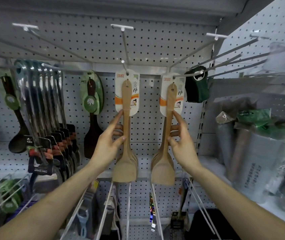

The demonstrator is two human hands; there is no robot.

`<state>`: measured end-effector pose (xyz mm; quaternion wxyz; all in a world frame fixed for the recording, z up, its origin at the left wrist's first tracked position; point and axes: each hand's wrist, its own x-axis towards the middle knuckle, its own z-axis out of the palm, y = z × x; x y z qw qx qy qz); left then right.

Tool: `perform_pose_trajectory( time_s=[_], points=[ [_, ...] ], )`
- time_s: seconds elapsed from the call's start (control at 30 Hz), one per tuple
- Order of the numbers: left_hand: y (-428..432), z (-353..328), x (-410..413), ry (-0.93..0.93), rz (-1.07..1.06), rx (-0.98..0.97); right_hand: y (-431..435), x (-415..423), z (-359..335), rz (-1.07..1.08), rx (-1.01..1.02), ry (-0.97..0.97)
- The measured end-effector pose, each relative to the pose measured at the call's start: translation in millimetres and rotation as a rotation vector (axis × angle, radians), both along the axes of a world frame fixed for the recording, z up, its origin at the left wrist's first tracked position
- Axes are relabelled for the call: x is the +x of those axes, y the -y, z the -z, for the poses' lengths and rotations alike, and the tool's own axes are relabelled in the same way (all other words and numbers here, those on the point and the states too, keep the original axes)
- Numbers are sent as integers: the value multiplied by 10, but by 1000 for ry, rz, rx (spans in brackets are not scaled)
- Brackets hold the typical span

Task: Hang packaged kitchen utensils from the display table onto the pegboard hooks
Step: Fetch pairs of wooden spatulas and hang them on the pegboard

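Note:
Two bundles of wooden spatulas hang on white cards from pegboard hooks. My left hand (109, 141) grips the handles of the left spatula bundle (127, 129), whose card sits on the middle hook (124, 65). My right hand (181, 141) grips the handles of the right spatula bundle (166, 132), whose card hangs on the hook (186, 74) to the right. Each hand has its thumb in front of the handles and its fingers curled behind them. The display table is out of view.
The white pegboard (148, 42) carries several bare hooks above. Dark ladles and slotted turners (48, 118) hang at left, a dark rice paddle (93, 118) beside them, a green-black item (197, 85) at right. Wrapped goods (256, 153) fill the right shelf. Wire hooks with peelers stick out below.

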<state>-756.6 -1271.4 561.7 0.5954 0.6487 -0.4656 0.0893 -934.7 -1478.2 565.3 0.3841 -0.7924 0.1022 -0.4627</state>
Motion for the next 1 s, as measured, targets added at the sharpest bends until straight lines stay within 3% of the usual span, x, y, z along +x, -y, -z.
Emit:
perform_pose_trajectory(
  time_s=[0.27,0.5,0.7,1.0],
  points=[
    [80,28,-39,-21,-8,-7,10,17,41,96,-64,8],
    [-308,119,-281,-72,-50,107,-267,-252,159,230,-146,-47],
    [-1137,348,-717,44,-308,236,-1146,-272,131,105,-541,-190],
    [-3199,690,-1630,177,-948,558,-2977,-59,536,-336,-688,-240]
  ],
)
